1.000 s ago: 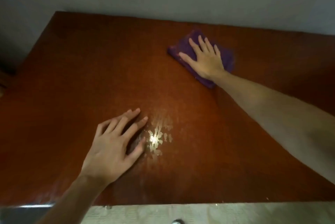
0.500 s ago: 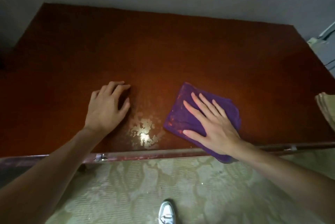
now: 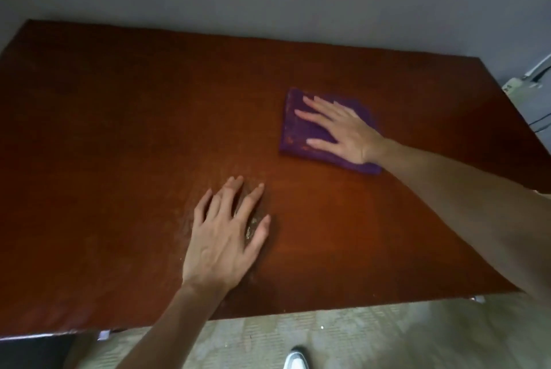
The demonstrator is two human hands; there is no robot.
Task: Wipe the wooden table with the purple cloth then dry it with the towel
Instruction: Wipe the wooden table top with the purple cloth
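Purple cloth (image 3: 301, 130) lies folded flat on the wooden table (image 3: 119, 130), right of centre and toward the far side. I see my right hand (image 3: 343, 133) pressing it down, fingers straight and spread. My left hand (image 3: 226, 237) rests palm-down on bare wood nearer me, fingers splayed wide, well apart from the cloth.

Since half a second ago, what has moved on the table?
The right hand has pushed the cloth away from the near edge toward the middle of the table, fingers flat on it as before. The left hand stays pressed on the wood. The towel has left the view.
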